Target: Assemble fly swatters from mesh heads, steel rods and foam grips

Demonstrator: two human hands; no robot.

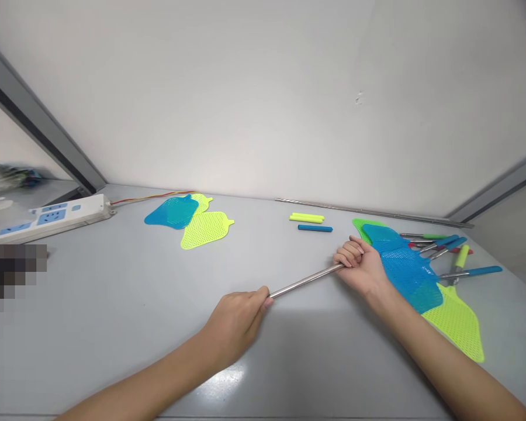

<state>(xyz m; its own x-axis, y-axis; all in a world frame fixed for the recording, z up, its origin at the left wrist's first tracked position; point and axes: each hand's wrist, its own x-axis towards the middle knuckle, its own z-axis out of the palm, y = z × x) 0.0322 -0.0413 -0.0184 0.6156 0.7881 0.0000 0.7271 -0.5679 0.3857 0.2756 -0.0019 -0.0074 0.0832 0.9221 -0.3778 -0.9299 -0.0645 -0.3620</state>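
While the left hand (239, 321) and the right hand (362, 269) both grasp a metal rod (305, 282), one closed around each end, the rod slants above the middle of the desk (114, 316). Its exposed length is slim, straight, silvery and glossy. Just beyond lie two yellow tubes (307, 218) and a blue tube (314, 228); blue mesh heads (409, 272) overlap beside the right hand, and yellow-green mesh heads (207, 230) lie farther left. The desk is smooth and pale grey, with a bright reflection near its front. A white power strip (81, 211) rests at left. Behind rises a plain white panel (245, 105) between grey frame posts (35, 117).
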